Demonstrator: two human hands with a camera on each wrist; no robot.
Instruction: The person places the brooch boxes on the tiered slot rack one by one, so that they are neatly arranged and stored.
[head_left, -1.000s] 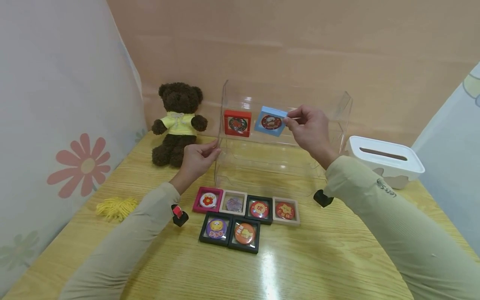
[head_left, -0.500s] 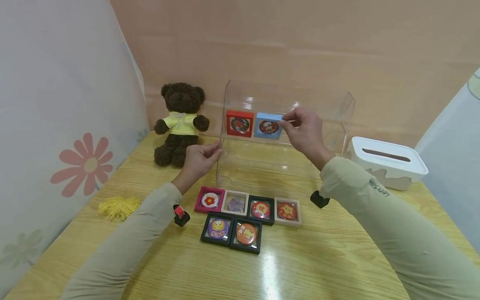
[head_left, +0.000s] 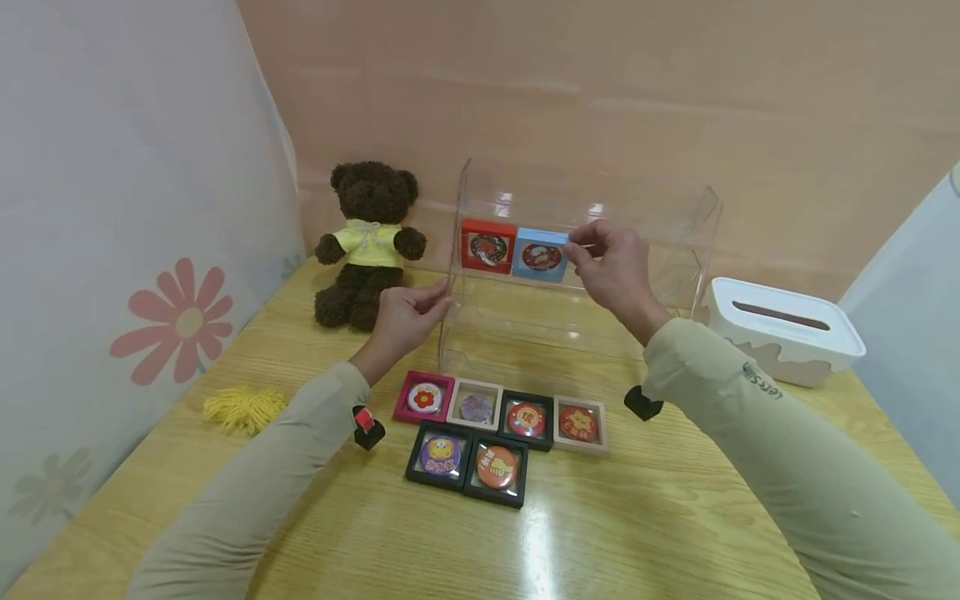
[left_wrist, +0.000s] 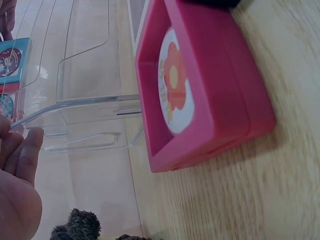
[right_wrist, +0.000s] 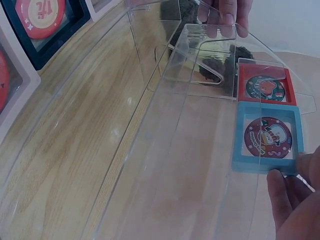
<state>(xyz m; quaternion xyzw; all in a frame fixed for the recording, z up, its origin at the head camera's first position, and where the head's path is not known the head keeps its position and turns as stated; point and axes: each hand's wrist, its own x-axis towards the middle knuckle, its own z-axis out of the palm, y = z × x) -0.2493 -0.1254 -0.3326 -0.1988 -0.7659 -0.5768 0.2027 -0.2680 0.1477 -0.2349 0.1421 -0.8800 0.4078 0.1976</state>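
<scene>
My right hand (head_left: 617, 271) pinches the right edge of a light blue display frame (right_wrist: 268, 166) with a round dark red badge inside. This frame stands on an upper tier of a clear acrylic display rack (head_left: 517, 321), side by side with a red frame (head_left: 488, 265) at the rack's left end. My left hand (head_left: 405, 321) pinches the left side edge of the rack between thumb and fingers. On the table before the rack lie a magenta frame (left_wrist: 235, 90) with a flower badge, a beige frame (head_left: 477, 423), a black frame (head_left: 527, 444) and several more.
A brown teddy bear (head_left: 372, 242) in a yellow top sits left of the rack. Yellow yarn (head_left: 243, 410) lies at the left. At the right stands a white tissue box (head_left: 787, 308). Behind the rack rises a peach-coloured backdrop (head_left: 600, 100).
My right hand has brought the blue frame left and down, from tilted and apart to upright against the red frame. The left hand keeps its grip on the rack's edge.
</scene>
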